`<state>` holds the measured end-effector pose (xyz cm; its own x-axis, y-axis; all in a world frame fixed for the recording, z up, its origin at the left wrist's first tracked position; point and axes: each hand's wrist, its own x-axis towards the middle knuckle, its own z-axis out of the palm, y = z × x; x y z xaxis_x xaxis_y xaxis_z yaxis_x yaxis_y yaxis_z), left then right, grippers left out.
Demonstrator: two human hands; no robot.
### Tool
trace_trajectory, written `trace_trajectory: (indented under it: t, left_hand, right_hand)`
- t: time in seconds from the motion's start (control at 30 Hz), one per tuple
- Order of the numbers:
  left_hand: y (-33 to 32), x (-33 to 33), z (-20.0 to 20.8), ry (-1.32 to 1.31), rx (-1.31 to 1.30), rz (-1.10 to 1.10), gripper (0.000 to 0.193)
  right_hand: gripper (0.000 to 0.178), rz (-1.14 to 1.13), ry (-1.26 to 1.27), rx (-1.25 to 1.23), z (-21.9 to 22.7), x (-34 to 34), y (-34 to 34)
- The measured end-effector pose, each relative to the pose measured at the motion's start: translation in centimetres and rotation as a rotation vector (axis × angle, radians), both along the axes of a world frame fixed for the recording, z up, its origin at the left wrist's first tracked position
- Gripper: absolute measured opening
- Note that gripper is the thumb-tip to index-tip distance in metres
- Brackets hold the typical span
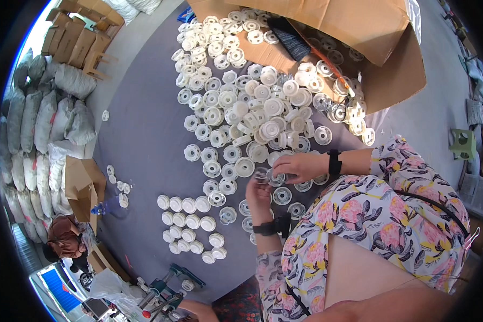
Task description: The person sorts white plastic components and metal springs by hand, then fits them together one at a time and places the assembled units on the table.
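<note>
My left hand [259,194] is closed round a clear round plastic piece [261,174], held up over the grey table. Close beside it, my right hand [298,165] reaches in from the right, fingers bent and pinched on another clear plastic piece [277,179]. The fingertips of both hands partly cover these pieces. Just beyond the hands spreads a large heap of white wheel-shaped plastic parts [244,166]. A few loose wheel parts [282,196] lie between my forearms. To the left of my left hand, stacked white round parts [192,222] stand in rows.
A tipped cardboard box [397,80] at the far right spills more parts, with a black-bristled brush [288,38] at its mouth. At the near left edge stands a green hand press [169,290]. Another person [65,239] is at far left, below piled sacks [40,121].
</note>
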<state>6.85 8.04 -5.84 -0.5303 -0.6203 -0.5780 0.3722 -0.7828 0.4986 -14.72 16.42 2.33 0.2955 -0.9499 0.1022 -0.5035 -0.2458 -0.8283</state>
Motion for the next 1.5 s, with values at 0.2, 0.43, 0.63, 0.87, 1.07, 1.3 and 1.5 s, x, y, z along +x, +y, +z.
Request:
trace_trajectory:
  t: [0.2, 0.43, 0.63, 0.87, 1.07, 1.3, 1.5]
  left_hand:
    - [-8.4, 2.9, 1.1, -0.268, -0.263, 0.164, 0.03]
    - [-14.1, 3.3, 0.4, -1.345, -1.253, -0.138, 0.041]
    - [-12.3, 5.2, 0.5, -1.31, -1.436, -0.467, 0.04]
    - [-12.7, 5.9, 0.5, -1.146, -1.15, -0.129, 0.041]
    - [-14.2, 3.1, 1.0, -1.236, -1.323, -0.19, 0.038]
    - [-12.5, 5.4, -0.4, -1.206, -1.352, -0.422, 0.048]
    - [-13.3, 8.9, -0.7, -1.417, -1.361, -0.595, 0.058]
  right_hand:
    - [0.042, -0.224, -0.07, -0.059, -0.7, -2.2, -2.3]
    - [0.042, -0.298, -0.122, 0.097, -1.5, -1.2, -1.4]
    - [0.042, -0.361, -0.136, 0.172, -1.8, -1.4, -0.3]
    - [0.042, -0.34, -0.126, 0.189, -2.5, -0.8, -0.2]
    - [0.043, -0.34, -0.146, 0.218, -2.3, -0.6, -0.1]
    - [0.042, -0.386, -0.136, 0.188, -2.9, -1.0, 1.4]
    - [0.043, -0.378, -0.154, 0.223, -3.5, -0.9, 1.6]
